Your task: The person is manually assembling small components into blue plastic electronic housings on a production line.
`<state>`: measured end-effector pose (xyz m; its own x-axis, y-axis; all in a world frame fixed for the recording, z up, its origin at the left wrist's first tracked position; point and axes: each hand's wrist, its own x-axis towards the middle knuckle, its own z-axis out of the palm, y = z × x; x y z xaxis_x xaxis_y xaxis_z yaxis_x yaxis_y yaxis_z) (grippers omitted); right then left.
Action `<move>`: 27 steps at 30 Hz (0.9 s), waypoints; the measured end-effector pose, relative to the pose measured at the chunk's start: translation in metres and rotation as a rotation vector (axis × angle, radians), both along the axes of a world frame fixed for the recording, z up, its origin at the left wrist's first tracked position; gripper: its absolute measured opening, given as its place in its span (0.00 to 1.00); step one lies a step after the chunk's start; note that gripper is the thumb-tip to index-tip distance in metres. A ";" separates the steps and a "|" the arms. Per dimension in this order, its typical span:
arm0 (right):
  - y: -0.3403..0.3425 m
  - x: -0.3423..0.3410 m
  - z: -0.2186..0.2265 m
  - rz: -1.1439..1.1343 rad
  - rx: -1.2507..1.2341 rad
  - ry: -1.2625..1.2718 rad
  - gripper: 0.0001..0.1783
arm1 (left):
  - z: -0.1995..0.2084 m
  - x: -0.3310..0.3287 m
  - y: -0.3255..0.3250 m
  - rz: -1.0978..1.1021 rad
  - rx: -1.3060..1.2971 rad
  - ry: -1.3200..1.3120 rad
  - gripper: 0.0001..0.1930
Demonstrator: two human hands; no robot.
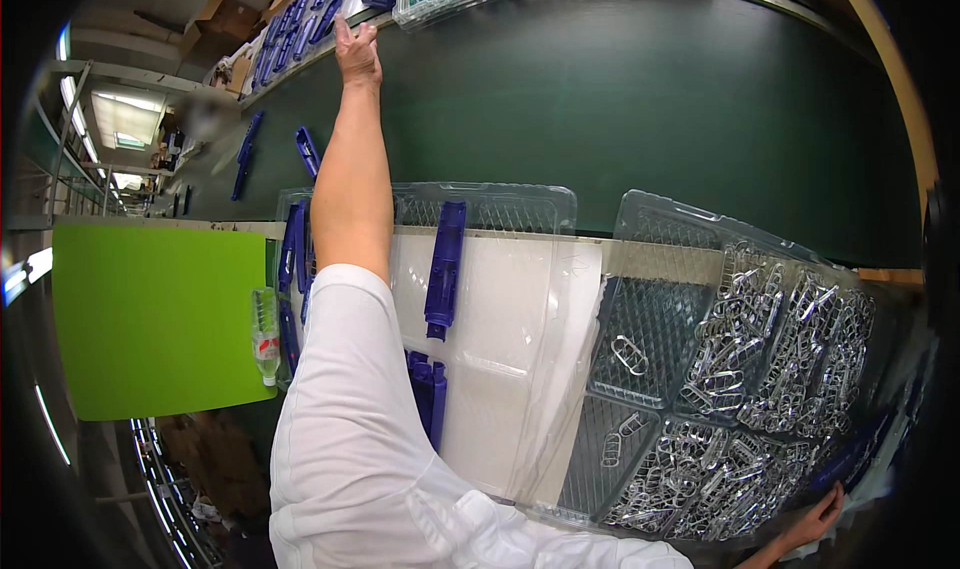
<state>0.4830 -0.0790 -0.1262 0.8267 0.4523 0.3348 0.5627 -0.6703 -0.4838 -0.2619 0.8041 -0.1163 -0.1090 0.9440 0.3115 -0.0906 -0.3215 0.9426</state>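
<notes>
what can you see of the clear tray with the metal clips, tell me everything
The tray looks like thin, transparent plastic, with a raised rim, crosshatched texture and ridges dividing it into compartments. It lies open side up, on the right of the view, its far edge overlapping the green surface in the picture. Shiny metal clips heap its right-hand compartments; the left ones show only a few. The right hand is near its lower right corner; contact is unclear.

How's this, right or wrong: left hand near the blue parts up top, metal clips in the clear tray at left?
Wrong side: the head view shows metal clips in the clear tray at right. The left hand is near those blue parts.
</notes>
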 end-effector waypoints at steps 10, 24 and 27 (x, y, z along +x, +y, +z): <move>0.060 -0.066 0.057 0.363 0.011 -0.304 0.16 | 0.132 -0.044 -0.164 0.312 0.221 0.089 0.34; 0.089 -0.127 0.063 0.927 -0.266 -0.434 0.14 | 0.077 -0.289 -0.997 1.210 -0.462 1.018 0.17; 0.115 -0.112 0.033 0.967 -0.168 -0.408 0.12 | 0.019 -0.283 -1.170 1.084 -0.787 1.054 0.17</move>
